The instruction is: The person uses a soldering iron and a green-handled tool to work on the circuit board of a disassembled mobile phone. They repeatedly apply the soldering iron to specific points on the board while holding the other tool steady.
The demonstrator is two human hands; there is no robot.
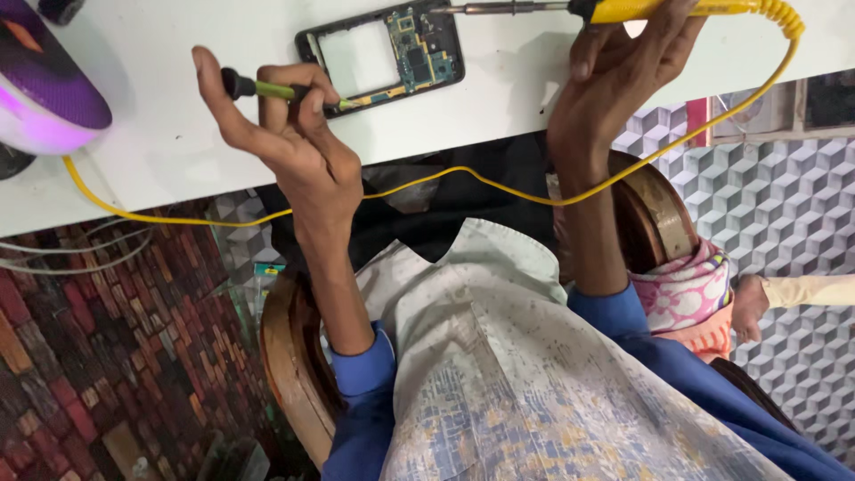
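An opened phone frame (352, 55) with a bare green circuit board (419, 49) lies on the white table (160, 134). My left hand (285, 134) grips a small screwdriver with a green and black handle (267, 89); its tip reaches the phone's lower edge. My right hand (614, 80) holds a yellow soldering iron (623, 9), whose metal shaft (508, 8) points left and ends just above the phone's top right corner. The iron's yellow cable (463, 174) loops below both wrists and runs left across the table's edge.
A purple and pink rounded object (44, 80) sits at the table's left end. A brown wooden chair rim (285, 356) shows by my lap. Another person's hand (748, 307) in a cream sleeve rests at the right, beside pink patterned cloth (686, 289).
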